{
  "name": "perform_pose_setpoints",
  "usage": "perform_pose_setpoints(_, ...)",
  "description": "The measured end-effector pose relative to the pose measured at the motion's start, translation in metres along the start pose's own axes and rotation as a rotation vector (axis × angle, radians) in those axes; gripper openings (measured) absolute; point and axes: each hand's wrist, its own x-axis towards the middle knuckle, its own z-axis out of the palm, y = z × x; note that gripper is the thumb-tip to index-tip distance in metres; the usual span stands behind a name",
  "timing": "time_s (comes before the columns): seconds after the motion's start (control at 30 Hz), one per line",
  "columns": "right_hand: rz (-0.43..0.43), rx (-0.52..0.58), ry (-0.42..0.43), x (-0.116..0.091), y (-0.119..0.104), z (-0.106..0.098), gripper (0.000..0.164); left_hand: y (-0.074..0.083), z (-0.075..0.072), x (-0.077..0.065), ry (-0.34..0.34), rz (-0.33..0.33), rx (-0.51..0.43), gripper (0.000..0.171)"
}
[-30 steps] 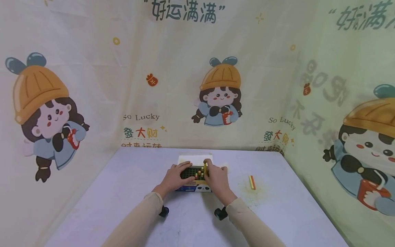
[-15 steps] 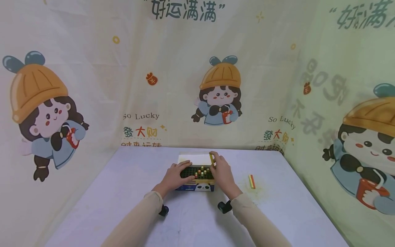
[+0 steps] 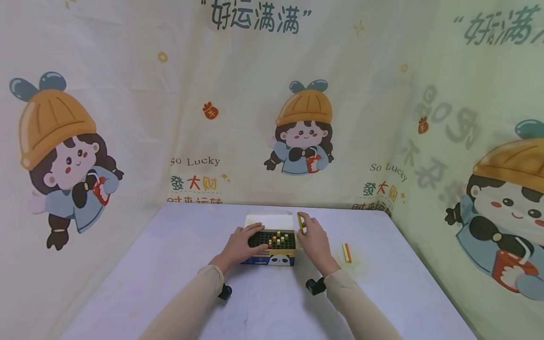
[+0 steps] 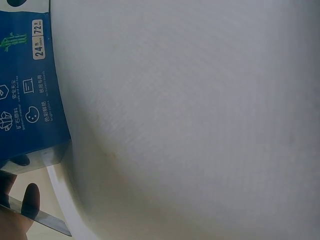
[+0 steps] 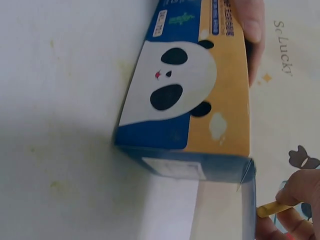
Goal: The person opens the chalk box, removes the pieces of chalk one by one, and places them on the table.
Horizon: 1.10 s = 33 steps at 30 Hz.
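A blue and yellow chalk box (image 3: 280,260) with a panda on its front stands on the table in the head view. Several coloured chalk sticks (image 3: 278,234) poke up from its black holed insert (image 3: 291,242). My left hand (image 3: 236,244) holds the box's left end, thumb over the front edge and fingers towards the back. Just right of the box, my right hand (image 3: 315,240) pinches a yellow chalk stick (image 3: 300,221) between thumb and fingers, nearly upright. In the right wrist view the yellow chalk (image 5: 272,208) shows past the box's edge.
A white lid flap (image 3: 270,220) stands up behind the box. To the right, a yellow chalk stick (image 3: 344,253) and an orange-red one (image 3: 348,252) lie side by side on the white table (image 3: 170,283), amid yellowish dust. A printed curtain (image 3: 238,132) surrounds the table.
My right hand has carried the yellow chalk from over the insert to the right, beyond the box's right end. The left hand has stayed on the box.
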Motion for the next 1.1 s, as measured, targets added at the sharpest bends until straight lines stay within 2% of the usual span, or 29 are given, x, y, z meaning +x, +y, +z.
perform_pose_setpoints(0.27,0.045,0.041,-0.002,0.001,0.015,0.0,0.066,0.002,-0.002,-0.002,0.001,-0.011,-0.003,0.079)
perform_pose_setpoints(0.6,0.112,0.01,-0.005,-0.003,0.032,-0.001,0.062,0.003,-0.002,0.0,-0.017,-0.018,0.026,0.08)
perform_pose_setpoints(0.77,0.125,-0.008,-0.012,-0.005,0.048,-0.003,0.06,0.003,-0.002,0.0,-0.015,-0.015,0.028,0.08)
perform_pose_setpoints(1.1,0.172,-0.055,-0.087,-0.01,0.081,-0.016,0.055,0.001,-0.001,0.001,-0.003,-0.015,0.015,0.079)
